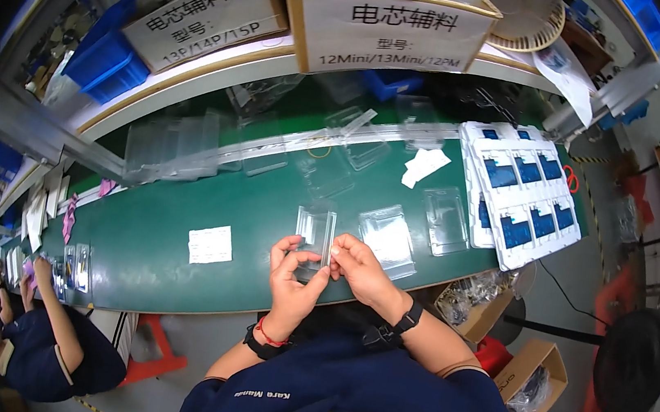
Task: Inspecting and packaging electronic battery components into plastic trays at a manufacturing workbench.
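A clear plastic tray (315, 229) is held upright above the green table in front of me. My left hand (294, 282) grips its lower left side, with the fingers behind and the thumb near the lower right corner. The fingers of my right hand (363, 268) pinch the tray's right edge. Just to the right, another clear plastic tray (388, 242) lies on the table, and beyond it is a further clear tray (445, 223). A white paper slip (210, 245) with print lies to the left of my hands.
White trays (524, 199) with blue flat parts are stacked at the table's right end. White papers (425, 168) lie at the back. Labelled cardboard boxes (391, 41) stand on the shelf above. A co-worker (54, 337) sits at left; a black round fan-like object (636, 363) stands right.
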The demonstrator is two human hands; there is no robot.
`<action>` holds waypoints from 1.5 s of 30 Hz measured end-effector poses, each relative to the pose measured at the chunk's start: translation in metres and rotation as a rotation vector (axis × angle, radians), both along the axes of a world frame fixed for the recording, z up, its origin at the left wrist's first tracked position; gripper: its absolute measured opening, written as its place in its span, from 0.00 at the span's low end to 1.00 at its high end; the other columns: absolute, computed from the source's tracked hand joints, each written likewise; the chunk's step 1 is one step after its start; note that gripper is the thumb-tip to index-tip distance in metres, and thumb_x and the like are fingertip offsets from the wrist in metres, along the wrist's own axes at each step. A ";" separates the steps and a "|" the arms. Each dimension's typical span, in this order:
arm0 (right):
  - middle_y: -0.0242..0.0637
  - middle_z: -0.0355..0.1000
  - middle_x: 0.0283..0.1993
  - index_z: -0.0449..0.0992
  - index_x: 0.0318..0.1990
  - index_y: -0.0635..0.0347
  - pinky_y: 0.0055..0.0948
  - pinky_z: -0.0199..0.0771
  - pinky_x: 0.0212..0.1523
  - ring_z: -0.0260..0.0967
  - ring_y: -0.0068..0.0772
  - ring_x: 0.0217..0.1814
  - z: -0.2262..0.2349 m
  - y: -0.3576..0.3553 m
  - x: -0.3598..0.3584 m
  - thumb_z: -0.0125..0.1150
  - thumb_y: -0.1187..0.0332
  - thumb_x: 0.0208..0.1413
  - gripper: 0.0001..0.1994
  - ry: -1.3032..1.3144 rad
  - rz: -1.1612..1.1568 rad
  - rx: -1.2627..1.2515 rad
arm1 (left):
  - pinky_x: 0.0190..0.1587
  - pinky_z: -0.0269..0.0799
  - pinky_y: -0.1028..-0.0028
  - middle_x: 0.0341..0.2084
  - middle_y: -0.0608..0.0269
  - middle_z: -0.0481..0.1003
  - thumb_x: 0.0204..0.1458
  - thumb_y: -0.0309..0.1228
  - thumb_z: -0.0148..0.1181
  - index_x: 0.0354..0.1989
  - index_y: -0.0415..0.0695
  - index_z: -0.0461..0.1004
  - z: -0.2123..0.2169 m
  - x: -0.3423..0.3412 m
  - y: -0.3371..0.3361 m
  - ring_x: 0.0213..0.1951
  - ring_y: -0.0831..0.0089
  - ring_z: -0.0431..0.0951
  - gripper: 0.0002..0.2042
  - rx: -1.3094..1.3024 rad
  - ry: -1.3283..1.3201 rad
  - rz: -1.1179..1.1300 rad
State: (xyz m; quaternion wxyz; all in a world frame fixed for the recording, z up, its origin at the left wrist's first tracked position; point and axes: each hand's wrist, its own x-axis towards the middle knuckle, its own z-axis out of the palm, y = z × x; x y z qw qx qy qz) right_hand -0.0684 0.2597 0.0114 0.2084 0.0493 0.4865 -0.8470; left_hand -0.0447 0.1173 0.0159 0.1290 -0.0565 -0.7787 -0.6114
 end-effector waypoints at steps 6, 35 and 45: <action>0.29 0.60 0.23 0.64 0.33 0.60 0.18 0.61 0.23 0.57 0.17 0.22 -0.003 0.004 0.001 0.45 0.70 0.62 0.06 -0.058 0.012 -0.004 | 0.57 0.56 0.67 0.50 0.56 0.59 0.39 0.20 0.63 0.32 0.42 0.72 -0.001 0.005 -0.010 0.53 0.66 0.61 0.10 0.251 -0.070 0.095; 0.57 0.65 0.52 0.61 0.58 0.61 0.41 0.65 0.55 0.63 0.57 0.55 0.050 0.048 -0.179 0.69 0.62 0.30 0.41 0.452 0.028 1.745 | 0.58 0.38 0.34 0.58 0.43 0.57 0.44 0.45 0.64 0.51 0.48 0.72 0.002 0.004 -0.046 0.64 0.43 0.49 0.25 -0.846 -0.106 0.023; 0.53 0.63 0.48 0.61 0.55 0.60 0.43 0.68 0.50 0.62 0.55 0.52 0.057 0.055 -0.164 0.69 0.63 0.30 0.39 0.547 -0.080 1.683 | 0.59 0.36 0.34 0.58 0.41 0.58 0.46 0.45 0.62 0.52 0.47 0.71 0.008 0.009 -0.053 0.64 0.43 0.50 0.25 -0.829 -0.140 0.041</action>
